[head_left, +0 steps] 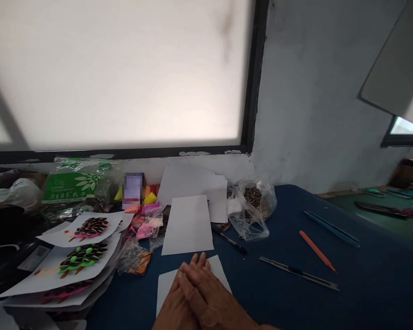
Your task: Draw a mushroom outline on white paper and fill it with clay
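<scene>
Low in the middle, my left hand (pixel 177 300) and my right hand (pixel 216 295) are pressed together, the right lying over the left. Their palms face each other, so anything between them is hidden. A white sheet of paper (pixel 163 286) lies beneath the hands on the blue tabletop (pixel 261 302). Just beyond the fingertips is another blank white sheet (pixel 189 224). To the left, small plastic bags of coloured modelling clay (pixel 147 229) lie close by, with an orange piece (pixel 142 263) in the nearest one.
Left, stacked papers bear hedgehog pictures of clay and seeds (pixel 82 259). Behind stands a green seed packet (pixel 72 183). An open clear bag of seeds (pixel 253 199), black pen (pixel 230 240), steel tool (pixel 299 273), orange tool (pixel 317 252) and blue tweezers (pixel 332 228) lie right.
</scene>
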### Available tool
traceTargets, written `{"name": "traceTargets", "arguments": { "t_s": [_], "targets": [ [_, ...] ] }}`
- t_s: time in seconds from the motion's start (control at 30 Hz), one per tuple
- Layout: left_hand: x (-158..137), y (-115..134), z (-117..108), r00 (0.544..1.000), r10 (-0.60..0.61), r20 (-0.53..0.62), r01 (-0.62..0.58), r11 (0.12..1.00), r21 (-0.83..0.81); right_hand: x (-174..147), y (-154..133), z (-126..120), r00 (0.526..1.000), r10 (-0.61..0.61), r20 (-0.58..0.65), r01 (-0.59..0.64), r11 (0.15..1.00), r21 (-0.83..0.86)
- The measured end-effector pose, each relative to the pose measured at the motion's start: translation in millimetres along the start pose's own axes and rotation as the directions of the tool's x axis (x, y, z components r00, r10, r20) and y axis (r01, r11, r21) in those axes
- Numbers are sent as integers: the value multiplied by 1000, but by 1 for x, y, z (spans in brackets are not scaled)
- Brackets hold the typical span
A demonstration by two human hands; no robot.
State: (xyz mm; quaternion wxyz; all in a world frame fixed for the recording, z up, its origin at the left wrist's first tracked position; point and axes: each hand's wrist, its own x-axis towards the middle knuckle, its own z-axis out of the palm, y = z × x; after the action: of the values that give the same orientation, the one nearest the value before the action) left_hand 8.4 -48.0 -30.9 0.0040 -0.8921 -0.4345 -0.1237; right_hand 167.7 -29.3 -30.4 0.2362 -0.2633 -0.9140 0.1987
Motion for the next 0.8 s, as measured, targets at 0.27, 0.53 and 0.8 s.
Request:
{"name": "traceTargets", "arguments": {
  "t_s": [0.27,0.53,0.8],
  "targets": [
    [13,-54,-1,986,-114,-123,79,963,-257,5,3,3,981,192,-1,-192,981,7],
    [-5,-61,-48,934,-343,98,354,927,-128,11,-8,-6,948,292,125,-283,955,-85],
    [-1,-70,-39,888,-455,74,431,762,-484,7,-9,-7,959,258,120,-248,965,-89]
  ]
}}
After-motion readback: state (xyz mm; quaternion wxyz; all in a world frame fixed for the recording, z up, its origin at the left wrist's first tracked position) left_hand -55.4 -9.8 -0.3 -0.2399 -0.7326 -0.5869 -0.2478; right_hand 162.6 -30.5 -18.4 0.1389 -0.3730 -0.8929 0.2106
